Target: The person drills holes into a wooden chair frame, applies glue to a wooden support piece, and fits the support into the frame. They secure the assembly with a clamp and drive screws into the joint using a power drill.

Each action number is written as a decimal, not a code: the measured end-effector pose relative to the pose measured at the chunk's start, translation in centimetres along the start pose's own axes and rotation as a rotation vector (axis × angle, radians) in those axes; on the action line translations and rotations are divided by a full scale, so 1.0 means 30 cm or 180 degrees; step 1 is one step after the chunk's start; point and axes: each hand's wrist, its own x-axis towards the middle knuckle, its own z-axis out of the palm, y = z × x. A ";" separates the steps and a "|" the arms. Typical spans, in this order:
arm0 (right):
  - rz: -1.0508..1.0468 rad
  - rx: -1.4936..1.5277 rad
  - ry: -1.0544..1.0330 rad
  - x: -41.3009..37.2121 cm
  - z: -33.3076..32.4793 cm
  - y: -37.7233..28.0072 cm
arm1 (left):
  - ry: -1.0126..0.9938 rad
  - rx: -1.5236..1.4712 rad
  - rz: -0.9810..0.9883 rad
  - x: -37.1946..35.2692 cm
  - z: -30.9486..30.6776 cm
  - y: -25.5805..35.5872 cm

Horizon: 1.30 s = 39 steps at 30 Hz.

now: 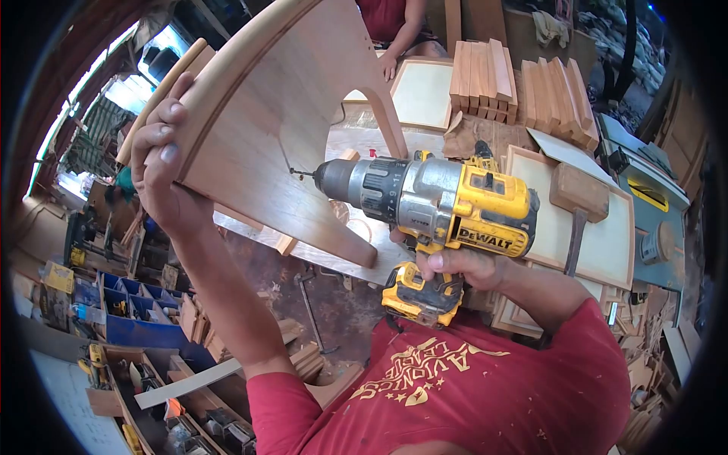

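My left hand (163, 163) is wrapped around the rounded edge of a curved wooden furniture piece (265, 106), with a flat plywood face and leg-like ends. The piece stands tilted over the workbench. In my right hand (462, 265) is a yellow and black cordless drill (432, 199), gripped by its handle above the battery. The drill lies level and points left. Its thin bit (302, 174) overlaps the plywood face in this view, close to the panel's middle.
Another person's hand (388, 67) rests at the back by a framed panel (423, 92). Stacked wood blocks (481, 80) stand behind. A wooden mallet (579, 191) lies across framed panels at right. Below left are a blue divided tray (140, 330) and a bar clamp (309, 307).
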 end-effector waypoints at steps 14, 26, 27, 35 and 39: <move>-0.0014 0.0199 -0.0029 0.012 -0.006 -0.012 | 0.0076 0.0099 0.0027 0.002 0.018 0.012; -0.0014 0.0436 0.0006 0.016 -0.008 -0.003 | 0.0112 0.0081 -0.0022 -0.002 0.004 0.005; -0.0017 0.0459 -0.0034 0.017 -0.011 -0.002 | 0.0117 0.0079 -0.0032 0.000 0.010 0.007; -0.0011 0.0261 -0.0042 0.020 -0.016 -0.006 | 0.0155 0.0053 -0.0016 -0.004 0.010 0.010; 0.0067 0.0358 -0.0021 0.020 -0.027 0.003 | 0.0095 -0.0124 -0.0022 -0.004 0.001 -0.006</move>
